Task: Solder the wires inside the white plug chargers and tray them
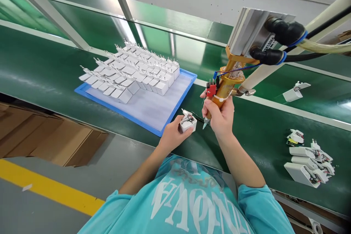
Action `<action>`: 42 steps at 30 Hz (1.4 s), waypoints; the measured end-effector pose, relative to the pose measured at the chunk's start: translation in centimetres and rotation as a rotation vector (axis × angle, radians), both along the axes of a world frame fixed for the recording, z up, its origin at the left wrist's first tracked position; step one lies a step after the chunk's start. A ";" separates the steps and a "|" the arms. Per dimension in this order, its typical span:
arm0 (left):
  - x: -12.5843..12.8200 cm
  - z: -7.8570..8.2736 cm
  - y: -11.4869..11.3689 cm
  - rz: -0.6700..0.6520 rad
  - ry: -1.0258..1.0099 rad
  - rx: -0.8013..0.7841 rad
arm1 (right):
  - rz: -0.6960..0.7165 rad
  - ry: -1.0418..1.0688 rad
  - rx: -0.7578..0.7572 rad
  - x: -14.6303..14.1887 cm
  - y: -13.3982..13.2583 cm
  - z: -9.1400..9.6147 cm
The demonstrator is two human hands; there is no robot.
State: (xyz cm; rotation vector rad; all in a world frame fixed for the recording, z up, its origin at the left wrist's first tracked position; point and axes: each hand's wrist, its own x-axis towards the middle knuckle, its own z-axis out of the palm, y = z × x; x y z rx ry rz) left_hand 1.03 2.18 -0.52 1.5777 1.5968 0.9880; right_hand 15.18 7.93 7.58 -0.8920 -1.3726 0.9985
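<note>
My left hand (pixel 172 134) is closed around a small white charger plug (pixel 188 121) whose open end shows wires, held just over the green belt's near edge. My right hand (pixel 220 114) grips a gold-coloured hanging tool (pixel 226 86) with a red switch; its pointed tip (pixel 205 123) sits a short gap to the right of the plug. Black hoses run from the tool's grey head (pixel 253 33) up to the right.
A blue tray (pixel 153 108) on the green conveyor belt (pixel 41 69) holds several rows of white plugs (pixel 131 73). Several more plugs (pixel 308 162) lie at the right, one (pixel 295 92) farther back. Cardboard (pixel 41 135) and a yellow floor line (pixel 49 186) lie below left.
</note>
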 end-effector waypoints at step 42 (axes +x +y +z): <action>1.5 0.6 2.4 0.191 0.320 0.828 | 0.147 -0.951 0.311 3.6 -2.0 3.6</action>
